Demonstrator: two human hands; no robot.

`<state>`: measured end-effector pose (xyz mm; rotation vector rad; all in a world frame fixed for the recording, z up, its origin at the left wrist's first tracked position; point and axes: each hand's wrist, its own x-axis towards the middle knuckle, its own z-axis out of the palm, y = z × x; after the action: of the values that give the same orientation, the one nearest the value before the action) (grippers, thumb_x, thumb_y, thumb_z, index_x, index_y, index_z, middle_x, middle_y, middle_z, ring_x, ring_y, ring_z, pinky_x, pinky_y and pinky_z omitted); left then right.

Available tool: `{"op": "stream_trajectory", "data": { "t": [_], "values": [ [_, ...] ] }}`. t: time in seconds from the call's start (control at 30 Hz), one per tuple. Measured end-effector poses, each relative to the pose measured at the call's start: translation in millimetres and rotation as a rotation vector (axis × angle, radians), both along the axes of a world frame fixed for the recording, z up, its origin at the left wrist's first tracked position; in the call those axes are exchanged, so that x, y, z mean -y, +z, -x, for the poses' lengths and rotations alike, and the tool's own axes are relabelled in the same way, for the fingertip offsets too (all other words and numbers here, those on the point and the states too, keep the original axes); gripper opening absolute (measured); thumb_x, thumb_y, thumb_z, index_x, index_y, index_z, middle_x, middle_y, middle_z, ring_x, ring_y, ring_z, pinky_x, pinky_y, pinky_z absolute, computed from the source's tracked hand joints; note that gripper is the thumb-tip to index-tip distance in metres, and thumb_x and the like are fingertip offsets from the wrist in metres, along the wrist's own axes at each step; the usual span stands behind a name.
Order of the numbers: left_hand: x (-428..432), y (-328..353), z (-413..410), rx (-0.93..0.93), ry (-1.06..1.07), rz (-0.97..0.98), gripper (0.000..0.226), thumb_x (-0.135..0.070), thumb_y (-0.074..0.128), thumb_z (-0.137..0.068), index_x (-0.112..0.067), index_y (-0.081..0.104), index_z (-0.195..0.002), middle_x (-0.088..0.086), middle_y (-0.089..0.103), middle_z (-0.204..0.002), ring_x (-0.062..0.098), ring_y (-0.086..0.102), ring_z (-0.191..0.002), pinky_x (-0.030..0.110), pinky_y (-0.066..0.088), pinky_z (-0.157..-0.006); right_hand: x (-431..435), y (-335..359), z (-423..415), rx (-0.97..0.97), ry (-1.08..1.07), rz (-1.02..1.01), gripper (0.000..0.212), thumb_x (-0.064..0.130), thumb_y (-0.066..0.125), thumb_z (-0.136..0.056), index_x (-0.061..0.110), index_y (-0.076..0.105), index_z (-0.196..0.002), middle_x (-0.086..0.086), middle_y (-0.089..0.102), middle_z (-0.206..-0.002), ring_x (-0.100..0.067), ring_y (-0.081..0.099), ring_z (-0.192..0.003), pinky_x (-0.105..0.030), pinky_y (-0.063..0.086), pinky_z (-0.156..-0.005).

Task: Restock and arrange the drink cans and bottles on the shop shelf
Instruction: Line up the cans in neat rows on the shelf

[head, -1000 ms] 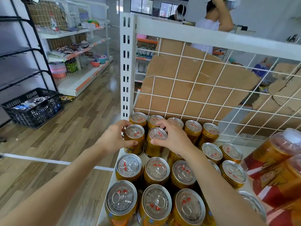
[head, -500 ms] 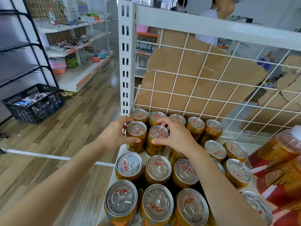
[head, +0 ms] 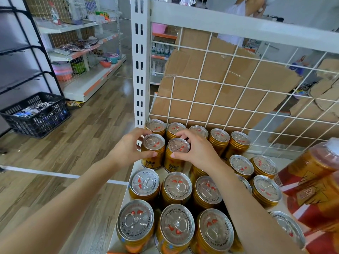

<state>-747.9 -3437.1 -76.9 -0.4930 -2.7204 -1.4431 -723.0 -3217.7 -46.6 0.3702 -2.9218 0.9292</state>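
On the white shelf (head: 280, 156), near its back left corner, two gold drink tins are gripped at their rims. The left can (head: 153, 153) is held by the left hand (head: 128, 149), with the thumb laid across the front and the fingers curled behind. The right can (head: 177, 156), just beside it, is pinched likewise by the right hand (head: 198, 153). Both are kept upright; whether they are lifted off the shelf cannot be told. Further cans (head: 176, 187) are ranged in rows behind and in front, and wrapped bottles (head: 315, 180) are seen at the right, before a wire grid (head: 227, 92) backed with cardboard (head: 216, 70).
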Motion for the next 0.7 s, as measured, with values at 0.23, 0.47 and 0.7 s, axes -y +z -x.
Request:
{"op": "stream_trajectory", "data": {
  "t": [0.23, 0.47, 0.7],
  "values": [
    [-0.1, -0.8, 0.4, 0.004, 0.003, 0.004, 0.057, -0.023, 0.081, -0.068, -0.025, 0.05, -0.117, -0.007, 0.055, -0.109, 0.014, 0.057, -0.099, 0.035, 0.055, -0.08, -2.5, 2.6, -2.7, 0.026, 0.051, 0.04, 0.059, 0.032, 0.075, -0.076, 0.031, 0.047, -0.127, 0.008, 0.05, -0.122, -0.007, 0.046, -0.112, -0.023, 0.032, -0.085],
    [0.1, -1.3, 0.0, -0.015, 0.009, 0.018, 0.056, -0.024, 0.081, -0.068, -0.027, 0.051, -0.115, -0.004, 0.055, -0.113, 0.013, 0.057, -0.099, 0.033, 0.055, -0.079, -1.0, 1.1, -1.2, 0.0, 0.038, 0.009, 0.056, 0.032, 0.075, -0.077, 0.031, 0.048, -0.126, 0.008, 0.052, -0.125, -0.008, 0.047, -0.115, -0.022, 0.033, -0.086],
    [-0.4, 0.2, -1.1, -0.008, 0.011, 0.069, 0.058, -0.027, 0.079, -0.071, -0.025, 0.05, -0.12, -0.008, 0.053, -0.114, 0.012, 0.055, -0.1, 0.03, 0.053, -0.08, -1.8, -0.7, -0.8, 0.003, 0.046, 0.021, 0.055, 0.03, 0.074, -0.077, 0.03, 0.048, -0.126, 0.007, 0.051, -0.128, -0.008, 0.045, -0.117, -0.023, 0.032, -0.089]
  ]
}}
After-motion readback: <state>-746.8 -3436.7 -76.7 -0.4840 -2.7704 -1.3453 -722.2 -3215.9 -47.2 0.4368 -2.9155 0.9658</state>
